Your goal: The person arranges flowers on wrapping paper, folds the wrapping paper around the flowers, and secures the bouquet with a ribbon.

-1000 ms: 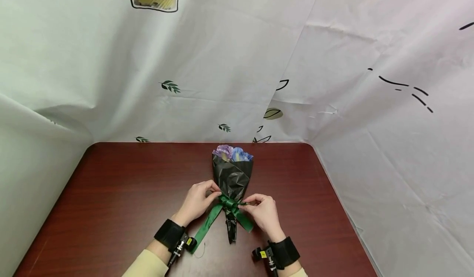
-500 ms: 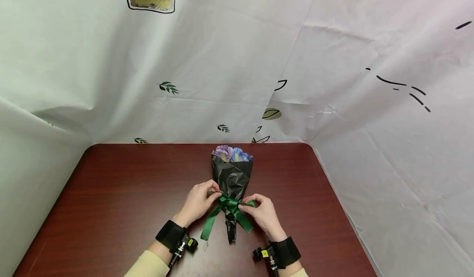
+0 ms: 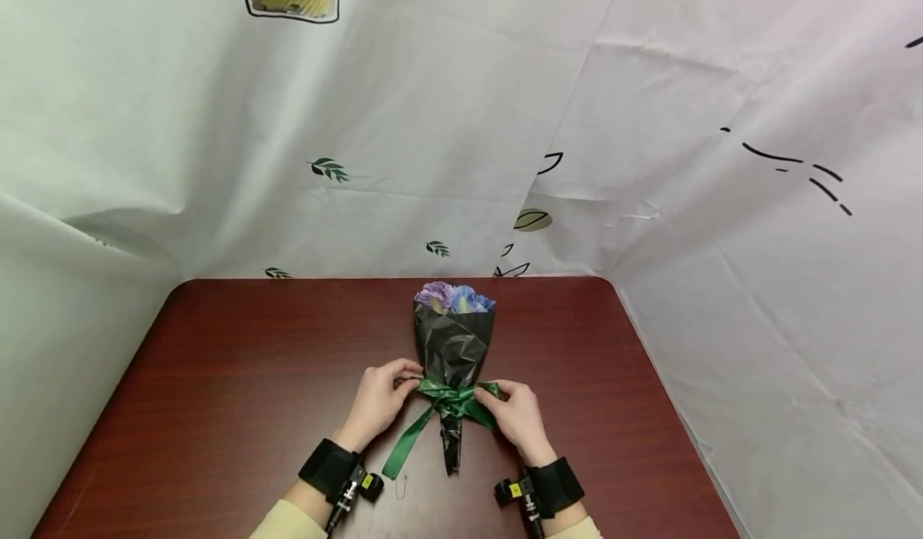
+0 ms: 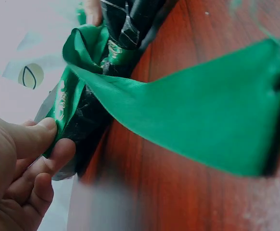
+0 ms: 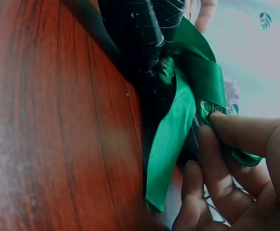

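A bouquet in black wrapping, with a purple and a blue flower at its top, lies on the table with its stem end toward me. Green ribbon is tied in a bow round its narrow part. On the left, my left hand pinches one loop between thumb and finger; gold lettering shows on that ribbon in the left wrist view. My right hand pinches the opposite loop, thumb on top, as the right wrist view shows. One long ribbon tail hangs down to the left of the stems.
The dark red-brown wooden table has rounded far corners. White printed cloth hangs behind it and along both sides. A thin loose thread lies near the left tail. Each wrist wears a black strap with a small camera.
My left hand has moved slightly left and down, with its loop drawn out wider. The right hand has shifted a little right, a larger loop now showing at its fingers. The bouquet stays in place.
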`<state>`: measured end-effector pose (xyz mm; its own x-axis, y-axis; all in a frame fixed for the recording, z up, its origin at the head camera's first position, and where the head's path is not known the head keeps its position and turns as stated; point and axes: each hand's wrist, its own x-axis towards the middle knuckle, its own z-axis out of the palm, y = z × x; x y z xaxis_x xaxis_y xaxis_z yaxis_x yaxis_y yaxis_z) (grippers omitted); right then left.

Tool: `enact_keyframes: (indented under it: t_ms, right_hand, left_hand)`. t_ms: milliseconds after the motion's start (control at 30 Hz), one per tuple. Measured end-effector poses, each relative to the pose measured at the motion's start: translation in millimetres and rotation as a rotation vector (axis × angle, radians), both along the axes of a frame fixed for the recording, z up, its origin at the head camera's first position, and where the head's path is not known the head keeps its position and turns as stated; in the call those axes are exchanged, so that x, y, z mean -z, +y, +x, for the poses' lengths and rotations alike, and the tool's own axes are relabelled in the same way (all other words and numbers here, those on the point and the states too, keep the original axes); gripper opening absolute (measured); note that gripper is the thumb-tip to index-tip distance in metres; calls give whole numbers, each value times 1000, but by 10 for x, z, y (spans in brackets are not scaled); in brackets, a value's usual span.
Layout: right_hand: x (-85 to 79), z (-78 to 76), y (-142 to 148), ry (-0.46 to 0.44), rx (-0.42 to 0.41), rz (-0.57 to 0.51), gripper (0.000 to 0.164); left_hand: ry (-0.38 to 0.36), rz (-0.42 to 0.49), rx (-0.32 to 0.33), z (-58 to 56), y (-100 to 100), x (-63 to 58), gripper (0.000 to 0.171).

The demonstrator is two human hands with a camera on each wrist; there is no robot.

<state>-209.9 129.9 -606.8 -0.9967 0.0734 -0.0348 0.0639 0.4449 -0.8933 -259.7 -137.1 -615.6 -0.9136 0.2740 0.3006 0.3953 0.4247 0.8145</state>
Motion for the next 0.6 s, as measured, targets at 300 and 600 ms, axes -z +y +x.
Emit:
enact_keyframes:
  t_ms: [300,600]
  right_hand:
    - [-156,-128,-93,149,-120,55,13]
    - [-116,-161,-81,53,52,-10,17]
  left_hand:
    - [71,-9,16,3,40,4,30]
    - [80,-11,25,-1,38,44,33]
